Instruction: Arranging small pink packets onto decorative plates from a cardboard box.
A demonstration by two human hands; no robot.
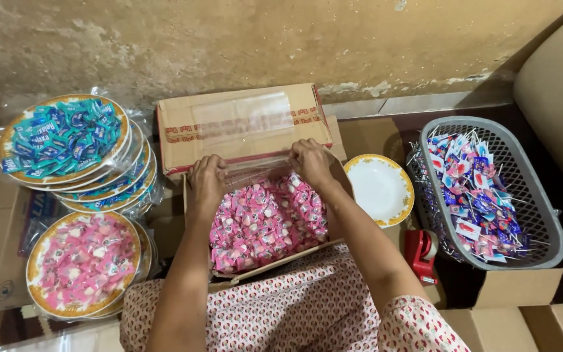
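A lap in pink flowered cloth (307,313) fills the bottom of the view, and two bare forearms reach forward from it into an open cardboard box (242,130). The left hand (206,184) and the right hand (310,161) both lie knuckles-up at the far edge of the box's contents, fingers curled down and closed on a sheet of clear plastic wrap (255,171) stretched between them. What the fingertips themselves do is hidden under the hands. The box sits just in front of the lap, its back flap standing up against the wall (229,39), and it is heaped with small pink wrapped candies (265,221) under the plastic.

To the left, a stack of plates wrapped in plastic carries blue wrapped candies (60,138) on top, and nearer the camera another wrapped plate holds pink candies (83,261); both stacks rest on flattened cardboard on the floor. Just right of the box lies an empty white plate with a gold rim (380,189), partly covered by the right forearm. Beyond it a grey mesh basket (529,189) holds lollipops (474,202) in blue, pink and white wrappers. A red tape dispenser (421,253) stands between the plate and the basket.
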